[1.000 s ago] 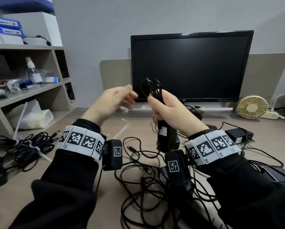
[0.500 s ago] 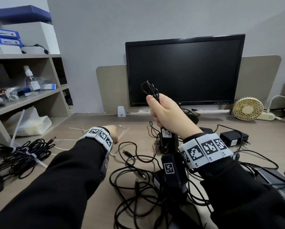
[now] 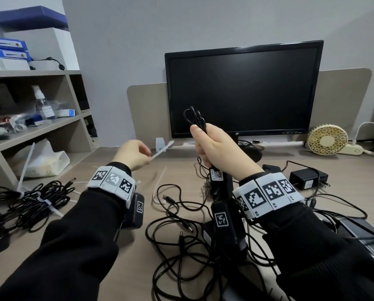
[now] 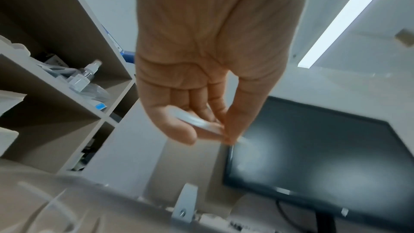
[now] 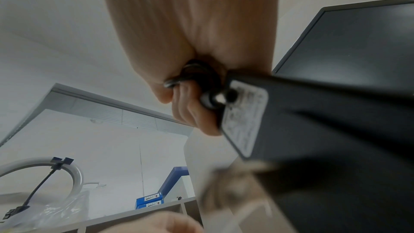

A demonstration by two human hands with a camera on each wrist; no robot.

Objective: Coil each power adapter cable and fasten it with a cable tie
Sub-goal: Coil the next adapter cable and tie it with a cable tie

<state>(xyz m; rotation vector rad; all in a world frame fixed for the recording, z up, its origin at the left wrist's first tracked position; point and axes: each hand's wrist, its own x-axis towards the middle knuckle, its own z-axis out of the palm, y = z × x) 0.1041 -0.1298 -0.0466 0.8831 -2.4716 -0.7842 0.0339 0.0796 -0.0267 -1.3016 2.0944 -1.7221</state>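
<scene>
My right hand [image 3: 212, 146] is raised above the desk and grips a folded bundle of black cable [image 3: 195, 118], whose loops stick out above the fist. The black adapter block [image 3: 219, 185] hangs below that fist; the right wrist view shows its label [image 5: 243, 116] and the cable [image 5: 197, 75] inside the curled fingers. My left hand [image 3: 134, 154] is lifted to the left of it and pinches a white cable tie [image 3: 162, 149] between thumb and fingers. The tie [image 4: 197, 122] points toward the right hand, a short gap away.
Loose black cables [image 3: 181, 231] and another adapter [image 3: 307, 180] crowd the desk [image 3: 108, 170] below my hands. Tied cable bundles [image 3: 29, 198] lie at the left. Spare white ties [image 3: 159, 183] lie on the desk. A monitor [image 3: 242, 90], small fan [image 3: 327, 140] and shelf unit [image 3: 40, 127] stand behind.
My left hand went down to the desk, took a white cable tie and has risen with it toward the right hand. The right hand kept holding the coiled cable up.
</scene>
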